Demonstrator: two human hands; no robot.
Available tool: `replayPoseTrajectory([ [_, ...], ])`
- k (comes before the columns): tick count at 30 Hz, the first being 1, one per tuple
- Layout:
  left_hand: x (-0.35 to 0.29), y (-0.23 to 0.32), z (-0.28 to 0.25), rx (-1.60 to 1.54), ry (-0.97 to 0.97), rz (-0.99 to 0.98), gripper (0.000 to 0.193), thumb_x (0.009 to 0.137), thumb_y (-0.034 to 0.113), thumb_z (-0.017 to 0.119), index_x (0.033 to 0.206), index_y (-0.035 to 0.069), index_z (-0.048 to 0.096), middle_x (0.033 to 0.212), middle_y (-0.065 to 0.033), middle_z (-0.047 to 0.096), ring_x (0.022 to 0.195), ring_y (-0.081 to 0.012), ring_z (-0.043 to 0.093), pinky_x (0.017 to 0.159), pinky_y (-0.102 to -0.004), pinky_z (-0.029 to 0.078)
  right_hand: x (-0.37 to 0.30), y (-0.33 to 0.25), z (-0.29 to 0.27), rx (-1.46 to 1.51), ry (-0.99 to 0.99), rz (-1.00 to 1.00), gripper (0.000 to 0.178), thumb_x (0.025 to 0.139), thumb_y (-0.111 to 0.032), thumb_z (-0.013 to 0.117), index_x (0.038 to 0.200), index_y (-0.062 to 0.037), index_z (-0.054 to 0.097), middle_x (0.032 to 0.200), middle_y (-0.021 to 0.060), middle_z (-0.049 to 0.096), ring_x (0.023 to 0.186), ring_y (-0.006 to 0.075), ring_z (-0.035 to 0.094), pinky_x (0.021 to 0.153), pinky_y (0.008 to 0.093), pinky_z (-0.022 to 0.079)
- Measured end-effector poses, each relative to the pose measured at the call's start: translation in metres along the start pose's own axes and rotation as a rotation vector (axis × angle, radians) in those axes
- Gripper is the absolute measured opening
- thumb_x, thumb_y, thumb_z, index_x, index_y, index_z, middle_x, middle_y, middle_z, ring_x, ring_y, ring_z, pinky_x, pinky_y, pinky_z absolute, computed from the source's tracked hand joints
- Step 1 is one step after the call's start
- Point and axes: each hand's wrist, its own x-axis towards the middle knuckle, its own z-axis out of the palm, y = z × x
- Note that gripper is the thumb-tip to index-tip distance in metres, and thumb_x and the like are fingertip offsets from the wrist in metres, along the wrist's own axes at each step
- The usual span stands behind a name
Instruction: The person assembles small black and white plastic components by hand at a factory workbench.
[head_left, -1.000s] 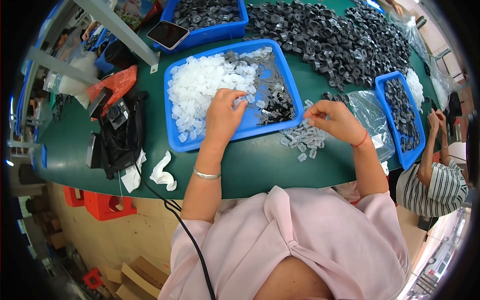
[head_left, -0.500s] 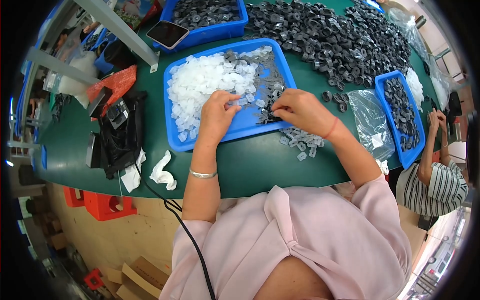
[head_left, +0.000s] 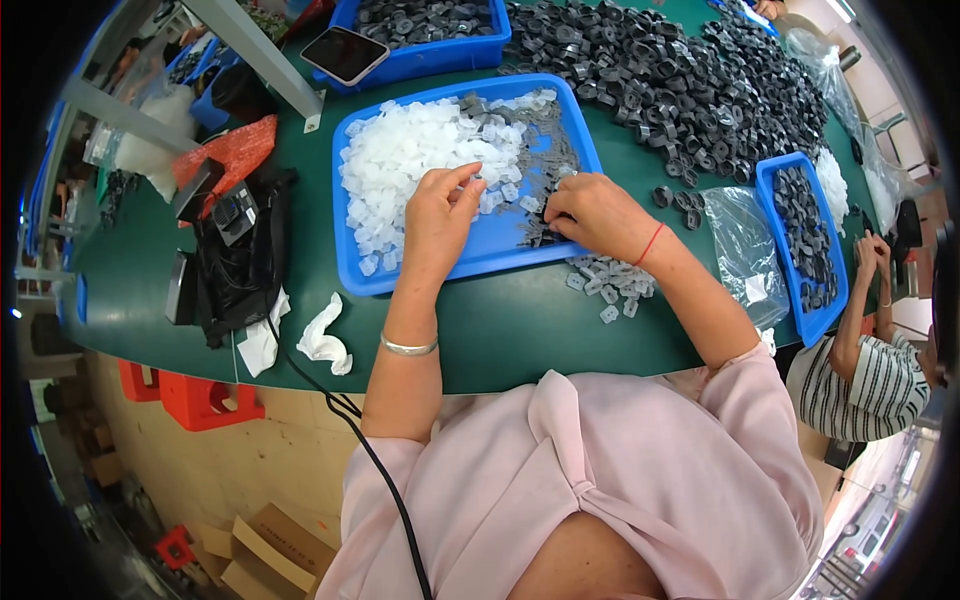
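A blue tray [head_left: 494,262] holds a heap of translucent white plastic pieces [head_left: 415,150] on its left and small flat dark grey pieces [head_left: 545,150] on its right. My left hand [head_left: 440,218] is above the near edge of the white heap, thumb and forefinger pinched together. Whatever sits at those fingertips is too small to make out. My right hand [head_left: 602,214] is curled over the tray's right side, fingertips down at the dark pieces and drawn together. Its fingers hide what they grip. Outside the tray, below my right wrist, lies a small pile of clear grey pieces [head_left: 613,283].
A big heap of black ring-shaped parts [head_left: 660,85] covers the back right. Around the tray are a blue bin [head_left: 440,55] with a phone [head_left: 345,54], a clear bag [head_left: 742,245], a narrow blue tray [head_left: 826,318], a black bag [head_left: 245,290] and a cable [head_left: 385,470]. A co-worker's hands [head_left: 872,252] are at right.
My left hand has lifted slightly away from the pieces in the tray's middle. My right hand stays at the dark pieces, its fingers curled a little differently. The whole view has shifted slightly.
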Motion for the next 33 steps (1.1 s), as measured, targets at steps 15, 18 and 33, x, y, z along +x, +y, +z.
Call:
replayPoseTrajectory([
  [15,-0.005,0.01,0.007,-0.591,-0.167,-0.284,0.03,0.089,0.006,0.056,0.118,-0.004,0.058,0.097,-0.0104,0.064,0.082,-0.0155,0.063,0.076,-0.0256,0.053,0.001,-0.003,-0.021,0.472,0.049,0.275,0.008,0.083,-0.005,0.063,0.087,0.0012,0.064,0.079,0.0085,0.062,0.07,0.015,0.058,0.064,0.0273,0.047],
  [18,-0.006,0.007,0.01,-0.665,-0.189,-0.258,0.031,0.088,0.004,0.056,0.118,-0.003,0.058,0.098,-0.0107,0.064,0.084,-0.016,0.063,0.077,-0.0258,0.052,-0.002,-0.001,-0.022,0.551,0.008,0.326,0.01,0.084,-0.005,0.062,0.09,0.0023,0.064,0.081,0.0074,0.064,0.07,0.0108,0.057,0.064,0.0248,0.046],
  [33,-0.01,0.009,0.018,-0.6,-0.218,-0.239,0.034,0.085,0.006,0.062,0.118,-0.001,0.059,0.094,-0.0083,0.064,0.08,-0.0121,0.061,0.076,-0.0236,0.05,-0.01,0.005,-0.029,0.769,0.114,0.461,0.022,0.087,-0.013,0.063,0.105,-0.0006,0.067,0.088,0.0031,0.066,0.075,0.0071,0.055,0.071,0.0222,0.047],
])
